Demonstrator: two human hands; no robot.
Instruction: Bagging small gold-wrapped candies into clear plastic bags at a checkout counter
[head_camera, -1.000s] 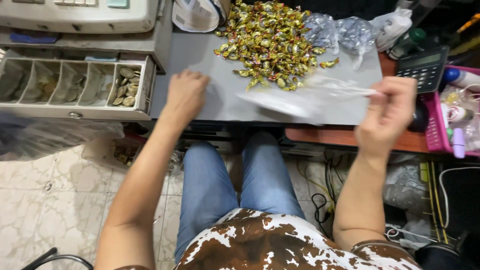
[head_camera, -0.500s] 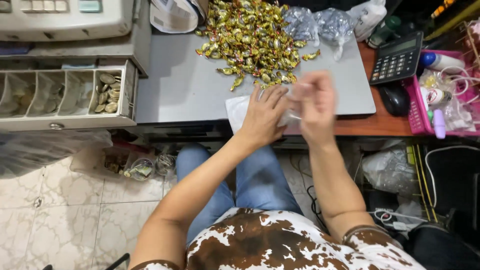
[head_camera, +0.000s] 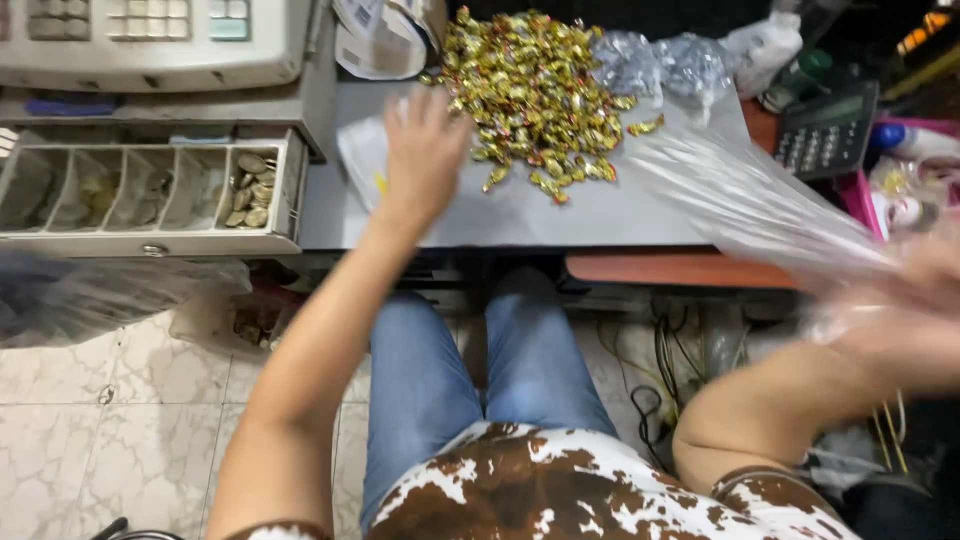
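A heap of gold-wrapped candies (head_camera: 530, 85) lies on the grey counter (head_camera: 520, 215). My left hand (head_camera: 420, 150) is stretched flat over the counter with fingers apart, right beside the left edge of the candy heap and over a small clear bag (head_camera: 362, 150). My right hand (head_camera: 900, 310) is blurred at the far right, below the counter's edge, gripping a clear plastic bag (head_camera: 750, 200) that streams up and left toward the candies.
A cash register (head_camera: 150, 40) stands at the back left with its open coin drawer (head_camera: 150, 190) holding coins. Crumpled clear bags (head_camera: 655, 60) lie behind the candies. A dark calculator (head_camera: 825, 130) and a pink tray (head_camera: 905, 190) sit at right. Cables hang under the counter.
My hands have parted: the left has reached forward to the candy heap's edge, and the right has swung out to the right, pulling a clear bag with it.
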